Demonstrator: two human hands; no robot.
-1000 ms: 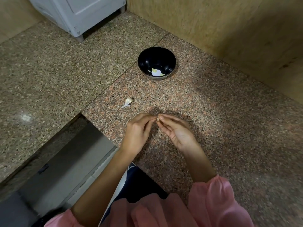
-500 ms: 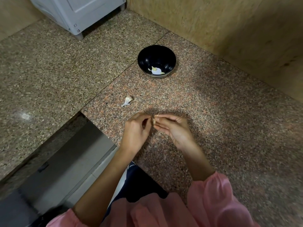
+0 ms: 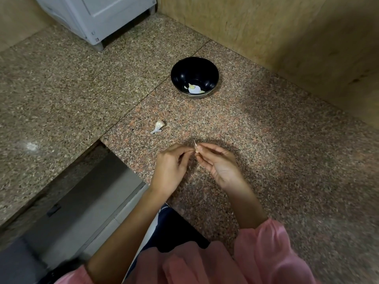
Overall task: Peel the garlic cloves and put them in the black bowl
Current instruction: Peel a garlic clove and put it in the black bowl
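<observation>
My left hand (image 3: 171, 170) and my right hand (image 3: 220, 167) meet fingertip to fingertip over the granite counter, both pinching a small garlic clove (image 3: 195, 147) with a sliver of papery skin sticking up from it. Most of the clove is hidden by the fingers. The black bowl (image 3: 194, 67) stands farther back on the counter and holds a couple of pale peeled cloves (image 3: 193, 89) at its bottom. An unpeeled clove or skin piece (image 3: 158, 126) lies on the counter left of and beyond my hands.
A wooden wall (image 3: 287, 37) rises behind and to the right of the bowl. A white appliance (image 3: 98, 15) stands at the back left. The counter's cut-out edge (image 3: 123, 158) drops to the floor left of my left hand.
Both hands have stayed together on the clove, shifting slightly; the fingers have reworked their pinch and a sliver of skin sticks up between them.
</observation>
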